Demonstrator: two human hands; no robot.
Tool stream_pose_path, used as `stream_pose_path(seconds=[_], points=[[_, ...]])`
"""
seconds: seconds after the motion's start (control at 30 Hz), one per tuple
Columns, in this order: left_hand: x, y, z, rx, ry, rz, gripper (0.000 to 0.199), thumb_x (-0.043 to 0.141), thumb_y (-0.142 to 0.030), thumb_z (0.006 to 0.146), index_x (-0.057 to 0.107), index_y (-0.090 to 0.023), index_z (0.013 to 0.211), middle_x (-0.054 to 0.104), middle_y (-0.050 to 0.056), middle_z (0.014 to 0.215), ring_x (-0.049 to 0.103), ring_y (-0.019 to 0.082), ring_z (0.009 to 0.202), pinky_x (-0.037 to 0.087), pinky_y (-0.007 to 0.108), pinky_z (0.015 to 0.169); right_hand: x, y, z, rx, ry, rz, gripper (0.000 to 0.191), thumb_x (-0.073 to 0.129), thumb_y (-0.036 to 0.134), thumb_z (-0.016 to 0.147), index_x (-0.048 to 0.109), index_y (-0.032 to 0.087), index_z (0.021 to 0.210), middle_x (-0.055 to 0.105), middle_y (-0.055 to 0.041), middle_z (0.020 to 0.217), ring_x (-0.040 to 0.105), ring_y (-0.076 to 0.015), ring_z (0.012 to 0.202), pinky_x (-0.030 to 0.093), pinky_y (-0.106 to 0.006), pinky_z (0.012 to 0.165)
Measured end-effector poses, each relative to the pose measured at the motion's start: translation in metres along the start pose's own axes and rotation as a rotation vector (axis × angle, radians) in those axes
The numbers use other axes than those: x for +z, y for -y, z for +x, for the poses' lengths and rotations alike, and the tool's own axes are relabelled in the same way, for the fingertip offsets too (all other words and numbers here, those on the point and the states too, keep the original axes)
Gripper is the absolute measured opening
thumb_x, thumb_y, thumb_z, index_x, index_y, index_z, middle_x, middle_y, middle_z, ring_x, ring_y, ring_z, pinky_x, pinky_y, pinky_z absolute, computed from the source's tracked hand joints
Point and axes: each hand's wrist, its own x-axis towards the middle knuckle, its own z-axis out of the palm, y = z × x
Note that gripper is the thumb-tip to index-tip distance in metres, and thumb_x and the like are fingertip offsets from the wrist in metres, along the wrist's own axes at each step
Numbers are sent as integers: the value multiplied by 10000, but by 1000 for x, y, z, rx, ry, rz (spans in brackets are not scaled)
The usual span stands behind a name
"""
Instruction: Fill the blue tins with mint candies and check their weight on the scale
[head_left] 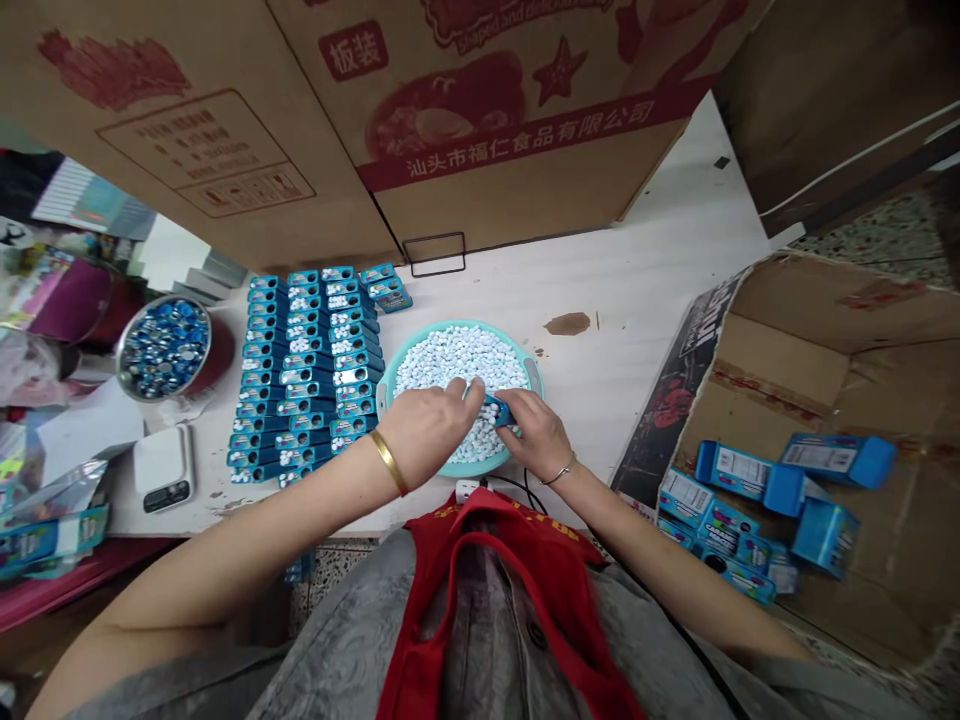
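And the small blue box (496,404) is held over the basin (536,376) of white pellets (465,352), clamped in the right hand (543,436); whether anything is pinched by the left hand (427,432) cannot be told. Many rowed boxes (300,362) are pellet-topped, others dark-holed; more are left in the carton (780,345). Glossy, printed, this one's partly covered by fingers.

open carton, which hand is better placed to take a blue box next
Probably the right hand: it's nearer the open carton than the left hand, though its grip holds a blue box.
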Motion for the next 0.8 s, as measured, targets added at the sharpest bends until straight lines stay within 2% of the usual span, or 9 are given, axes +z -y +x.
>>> stream_pose_path(seconds=[0.1,0.17,0.27,0.37,0.47,0.53,0.67,0.73,0.8], points=[[-2,0,-6,25,-40,-10,287,352,-95,904,542,-148,1114,600,100,902,617,217,792,464,304,627,2,-1,-1,6,-8,5,434,513,122,777,531,193,1204,641,-127,1109,579,-291,1066,490,-472,927],[11,17,-8,11,-94,-57,221,374,-131,912,562,-159,1025,594,85,887,606,205,819,466,293,661,-1,-3,-2,11,-25,9,415,516,125,788,536,185,1198,640,-133,1110,578,-288,1070,490,-464,934],[58,54,-4,-123,-128,-162,207,422,-179,901,545,-169,1067,581,91,1009,595,197,855,470,289,700,-9,-9,-6,58,-62,31,377,538,156,808,547,178,1184,630,-141,1114,576,-281,1078,492,-445,937],[123,77,10,-246,-13,-294,191,436,-122,854,567,-147,991,579,107,991,600,207,857,477,310,730,-19,-16,-10,118,-82,67,353,556,203,830,551,185,1182,617,-137,1116,576,-271,1076,488,-439,944],[177,67,37,-195,11,-376,182,468,-120,834,575,-161,976,590,89,989,603,205,884,481,306,767,-27,-21,-13,137,-111,86,326,578,244,842,563,197,1164,617,-122,1093,582,-259,1057,497,-428,926],[199,49,59,-147,-17,-437,228,456,-130,847,558,-168,1047,581,91,1068,595,206,937,479,308,805,-30,-22,-13,134,-142,88,309,601,264,839,576,200,1140,622,-112,1062,593,-249,1023,510,-410,894],[216,20,95,-82,-93,-547,292,441,-87,821,532,-151,1090,562,114,1140,563,220,1033,460,330,889,-33,-20,-12,143,-187,69,282,631,277,834,594,186,1098,631,-105,1005,608,-234,959,516,-387,852],[217,19,99,-60,-121,-594,287,450,-87,813,530,-144,1083,569,115,1121,558,224,1037,456,340,903,-34,-19,-12,158,-199,61,282,639,283,830,596,178,1088,633,-107,998,611,-233,946,516,-385,845],[214,27,92,-37,-146,-635,283,458,-110,825,521,-140,1099,577,112,1102,563,222,1019,459,345,897,-35,-19,-12,174,-204,57,279,639,289,829,597,177,1081,634,-106,992,612,-232,938,516,-385,840]])
